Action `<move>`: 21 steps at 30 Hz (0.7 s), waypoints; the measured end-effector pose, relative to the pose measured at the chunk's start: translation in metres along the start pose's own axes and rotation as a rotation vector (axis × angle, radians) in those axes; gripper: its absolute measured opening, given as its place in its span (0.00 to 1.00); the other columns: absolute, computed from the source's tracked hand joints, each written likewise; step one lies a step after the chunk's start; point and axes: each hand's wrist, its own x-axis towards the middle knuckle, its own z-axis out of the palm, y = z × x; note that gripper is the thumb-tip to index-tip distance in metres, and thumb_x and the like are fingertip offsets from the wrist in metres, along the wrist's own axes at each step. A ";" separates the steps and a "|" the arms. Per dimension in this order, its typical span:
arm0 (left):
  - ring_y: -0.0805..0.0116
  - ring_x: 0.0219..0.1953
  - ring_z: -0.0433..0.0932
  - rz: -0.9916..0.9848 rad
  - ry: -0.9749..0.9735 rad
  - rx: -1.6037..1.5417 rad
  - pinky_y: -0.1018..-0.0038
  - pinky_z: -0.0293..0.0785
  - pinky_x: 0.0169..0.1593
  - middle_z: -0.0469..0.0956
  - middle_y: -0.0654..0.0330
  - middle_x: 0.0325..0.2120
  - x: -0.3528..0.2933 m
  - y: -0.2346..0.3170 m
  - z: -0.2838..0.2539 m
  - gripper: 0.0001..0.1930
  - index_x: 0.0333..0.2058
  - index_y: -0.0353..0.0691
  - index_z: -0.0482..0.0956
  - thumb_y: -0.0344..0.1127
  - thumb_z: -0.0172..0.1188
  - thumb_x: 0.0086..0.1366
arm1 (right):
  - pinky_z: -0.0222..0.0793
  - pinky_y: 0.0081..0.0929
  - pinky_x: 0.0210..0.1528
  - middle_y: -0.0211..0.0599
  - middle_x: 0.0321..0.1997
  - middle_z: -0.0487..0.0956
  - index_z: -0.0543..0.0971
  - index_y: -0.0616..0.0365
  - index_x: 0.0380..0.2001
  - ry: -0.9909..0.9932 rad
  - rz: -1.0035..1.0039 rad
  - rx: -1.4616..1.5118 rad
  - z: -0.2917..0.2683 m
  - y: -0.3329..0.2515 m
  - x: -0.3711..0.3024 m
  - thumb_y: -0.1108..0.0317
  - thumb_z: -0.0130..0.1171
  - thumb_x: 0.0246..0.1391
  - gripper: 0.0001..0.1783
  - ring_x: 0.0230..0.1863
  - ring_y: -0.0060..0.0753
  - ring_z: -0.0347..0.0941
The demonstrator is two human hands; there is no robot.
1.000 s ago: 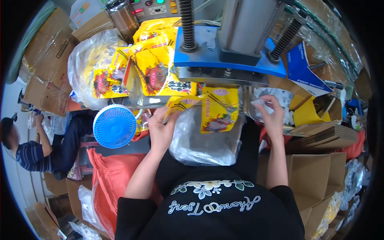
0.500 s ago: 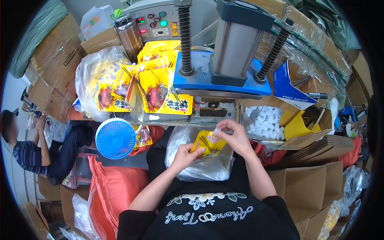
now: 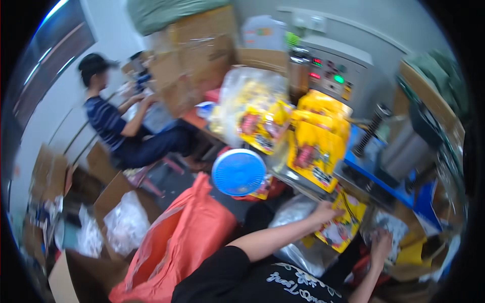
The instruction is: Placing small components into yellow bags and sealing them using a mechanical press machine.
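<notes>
Grip of left hand (image 3: 327, 212) pinches one yellow pouch (image 3: 343, 233); for right hand (image 3: 381, 245), I cannot tell.

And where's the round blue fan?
Near the middle of the head view, the blue fan is just up and right of the red sack.

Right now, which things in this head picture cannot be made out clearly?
All in the head view:
Right hand: motion blur hides whether it holds anything.
Yellow pouch at the left hand: small print smeared by blur.
Red sack: its walls hide the contents.
Right forearm: cut off by the lower edge.
Blue fan: blades lost in blur.
</notes>
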 end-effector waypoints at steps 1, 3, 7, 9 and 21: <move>0.74 0.27 0.78 -0.077 -0.012 0.062 0.75 0.74 0.33 0.82 0.60 0.28 -0.021 0.036 0.005 0.13 0.37 0.29 0.82 0.34 0.64 0.57 | 0.62 0.43 0.56 0.47 0.40 0.76 0.79 0.61 0.39 -0.024 -0.039 -0.029 0.002 -0.002 0.002 0.73 0.61 0.45 0.14 0.47 0.53 0.69; 0.78 0.27 0.76 0.195 -0.056 0.288 0.76 0.72 0.33 0.80 0.60 0.24 0.007 0.005 -0.022 0.15 0.37 0.29 0.81 0.38 0.63 0.58 | 0.61 0.44 0.55 0.47 0.40 0.76 0.78 0.61 0.39 -0.024 -0.087 0.031 0.001 -0.022 0.013 0.75 0.60 0.44 0.15 0.47 0.54 0.68; 0.52 0.52 0.70 0.668 0.401 1.054 0.60 0.65 0.55 0.75 0.50 0.45 -0.007 0.072 -0.054 0.25 0.46 0.34 0.76 0.50 0.62 0.58 | 0.62 0.39 0.50 0.45 0.41 0.73 0.76 0.62 0.40 0.086 -0.111 0.135 0.011 -0.021 0.021 0.75 0.58 0.49 0.13 0.46 0.50 0.66; 0.53 0.70 0.45 0.736 0.399 1.307 0.51 0.40 0.69 0.54 0.52 0.66 -0.008 0.060 -0.090 0.37 0.61 0.42 0.63 0.51 0.63 0.55 | 0.64 0.36 0.48 0.43 0.41 0.72 0.75 0.62 0.40 0.156 -0.122 0.199 0.015 -0.016 0.021 0.75 0.58 0.51 0.12 0.46 0.47 0.67; 0.57 0.27 0.79 0.616 0.248 0.468 0.65 0.72 0.31 0.80 0.53 0.24 -0.073 0.054 -0.068 0.10 0.29 0.37 0.82 0.38 0.65 0.53 | 0.66 0.22 0.38 0.30 0.34 0.73 0.75 0.61 0.39 0.133 0.162 0.732 0.003 -0.037 0.023 0.73 0.64 0.51 0.12 0.35 0.23 0.69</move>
